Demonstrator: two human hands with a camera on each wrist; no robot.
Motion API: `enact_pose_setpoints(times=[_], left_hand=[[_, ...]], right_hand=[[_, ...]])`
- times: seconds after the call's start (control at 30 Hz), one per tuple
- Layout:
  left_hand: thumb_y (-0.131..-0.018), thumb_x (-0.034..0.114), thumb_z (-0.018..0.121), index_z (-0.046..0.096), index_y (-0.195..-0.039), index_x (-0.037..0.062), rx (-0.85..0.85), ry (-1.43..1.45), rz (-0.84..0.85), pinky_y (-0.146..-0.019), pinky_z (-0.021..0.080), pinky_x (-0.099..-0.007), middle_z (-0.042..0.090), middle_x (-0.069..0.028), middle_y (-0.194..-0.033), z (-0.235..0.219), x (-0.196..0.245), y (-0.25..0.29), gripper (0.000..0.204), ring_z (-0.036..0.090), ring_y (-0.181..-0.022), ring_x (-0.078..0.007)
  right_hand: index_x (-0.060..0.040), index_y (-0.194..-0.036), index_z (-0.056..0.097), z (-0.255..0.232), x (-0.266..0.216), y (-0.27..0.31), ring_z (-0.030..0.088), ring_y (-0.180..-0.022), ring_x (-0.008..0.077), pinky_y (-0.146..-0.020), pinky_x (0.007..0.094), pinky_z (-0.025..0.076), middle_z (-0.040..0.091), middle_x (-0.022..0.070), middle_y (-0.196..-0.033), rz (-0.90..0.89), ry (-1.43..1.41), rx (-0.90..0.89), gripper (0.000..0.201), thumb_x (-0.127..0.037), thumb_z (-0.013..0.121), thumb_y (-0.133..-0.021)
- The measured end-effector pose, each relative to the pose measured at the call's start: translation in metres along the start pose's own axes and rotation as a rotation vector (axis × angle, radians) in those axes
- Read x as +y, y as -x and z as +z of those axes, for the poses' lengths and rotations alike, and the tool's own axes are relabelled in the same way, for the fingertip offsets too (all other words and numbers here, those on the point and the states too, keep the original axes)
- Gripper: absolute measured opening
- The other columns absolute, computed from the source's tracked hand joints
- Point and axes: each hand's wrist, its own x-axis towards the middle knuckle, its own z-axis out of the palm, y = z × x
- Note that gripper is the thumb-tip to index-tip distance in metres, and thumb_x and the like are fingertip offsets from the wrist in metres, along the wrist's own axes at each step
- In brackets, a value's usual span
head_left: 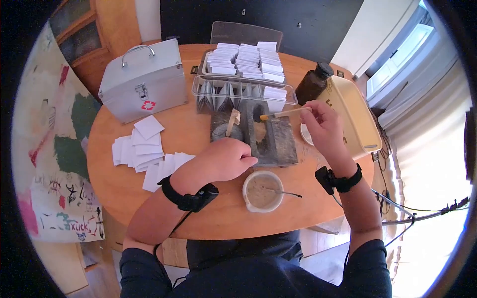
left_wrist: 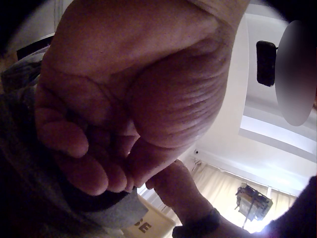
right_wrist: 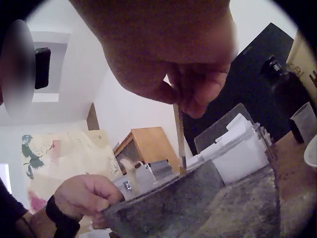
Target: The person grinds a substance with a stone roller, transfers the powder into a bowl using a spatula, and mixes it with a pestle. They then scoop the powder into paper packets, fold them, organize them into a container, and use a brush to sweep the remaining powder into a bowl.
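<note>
One brush (head_left: pixel 283 114) in right hand (head_left: pixel 325 130) | one cup (head_left: pixel 262 191) | left hand (head_left: pixel 228 159) on stone block (head_left: pixel 278 144)

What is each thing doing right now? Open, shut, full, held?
Case: shut, latched.
Clear box: open, paper packets inside.
Brown bottle: capped, upright.
Bowl: holds powder and a spoon.
Brush: pinched by right hand.
Left hand: curled, resting on grey block.

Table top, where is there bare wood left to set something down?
Bare wood shows on the table along the near edge, between the loose white cards and the bowl. A smaller patch lies between the first-aid case and the grey stone block. The far side is crowded by card trays, brown bottle and cream bin.
</note>
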Motion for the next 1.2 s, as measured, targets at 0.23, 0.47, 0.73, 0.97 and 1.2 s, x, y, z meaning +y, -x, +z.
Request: enact_pose_setpoints(times=[0.23,0.47,0.73,0.97,1.2], left_hand=[[-0.09,0.031,0.066,0.069,-0.084,0.001,0.014,0.006,0.005,-0.062,0.05,-0.0432,0.067,-0.0191,-0.075,0.0,-0.001,0.0,0.031,0.066,-0.068,-0.034],[-0.089,0.032,0.065,0.069,-0.081,0.0022,-0.021,0.013,0.014,-0.066,0.05,-0.0457,0.067,-0.0191,-0.077,0.002,-0.001,0.0,0.032,0.064,-0.074,-0.0377],[-0.09,0.026,0.067,0.066,-0.077,0.0003,0.016,0.031,-0.017,-0.057,0.047,-0.0388,0.063,-0.0149,-0.065,-0.002,0.002,0.001,0.029,0.061,-0.058,-0.0249],[-0.09,0.025,0.067,0.064,-0.077,-0.0006,0.012,0.027,-0.028,-0.056,0.045,-0.037,0.061,-0.0126,-0.063,-0.003,0.002,0.001,0.029,0.058,-0.058,-0.0214],[-0.093,0.021,0.065,0.063,-0.076,-0.0003,-0.046,0.165,-0.044,-0.053,0.044,-0.0308,0.06,-0.0042,-0.062,-0.001,-0.003,0.0,0.028,0.056,-0.057,-0.0111]], right_hand=[[0.0002,-0.096,0.066,-0.01,0.005,0.003,0.057,-0.069,0.0065,-0.06,0.0242,0.047,0.063,0.0,-0.075,0.157,-0.162,-0.013,0.014,-0.013,0.063,-0.094],[-0.0001,-0.095,0.066,-0.017,0.019,0.008,0.058,-0.07,0.0071,-0.063,0.0242,0.047,0.064,-0.0002,-0.077,0.169,-0.03,-0.113,0.015,-0.015,0.064,-0.094],[0.0001,-0.097,0.067,-0.033,0.019,0.038,0.062,-0.072,0.0069,-0.062,0.0231,0.049,0.067,0.0015,-0.08,0.201,-0.256,0.171,0.013,-0.012,0.065,-0.094],[-0.0012,-0.105,0.063,-0.073,0.023,0.09,0.067,-0.081,0.0103,-0.066,0.0232,0.052,0.069,0.0039,-0.087,0.373,-0.238,0.211,0.014,-0.012,0.063,-0.096],[-0.0003,-0.109,0.06,-0.096,0.056,0.151,0.069,-0.085,0.0137,-0.069,0.0256,0.056,0.071,0.0077,-0.094,0.57,-0.419,0.24,0.016,-0.01,0.062,-0.096]])
